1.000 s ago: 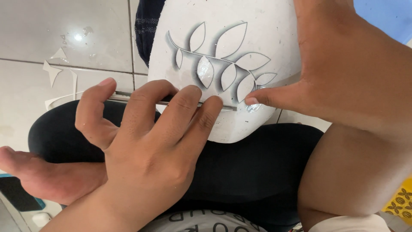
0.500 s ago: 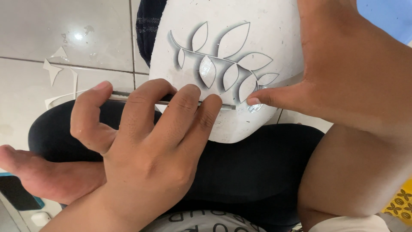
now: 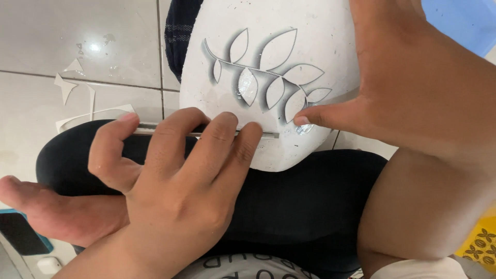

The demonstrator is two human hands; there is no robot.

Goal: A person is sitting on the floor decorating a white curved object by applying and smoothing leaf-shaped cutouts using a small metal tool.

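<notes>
While my right hand [image 3: 413, 88] is bracing the white leaf-patterned shell [image 3: 274, 46], thumb pressed down, my left hand [image 3: 175, 175] is pinching a thin metal blade [image 3: 258, 135] against it.

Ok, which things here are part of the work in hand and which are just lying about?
In use: left hand, thin metal blade, right hand, white object with leaf design.
Lying about: cut-out scraps on the tiled floor, dark phone, yellow patterned item.

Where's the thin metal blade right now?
Head view, centre: the blade lies under the left hand's fingertips on the white pot's lower edge.
</notes>
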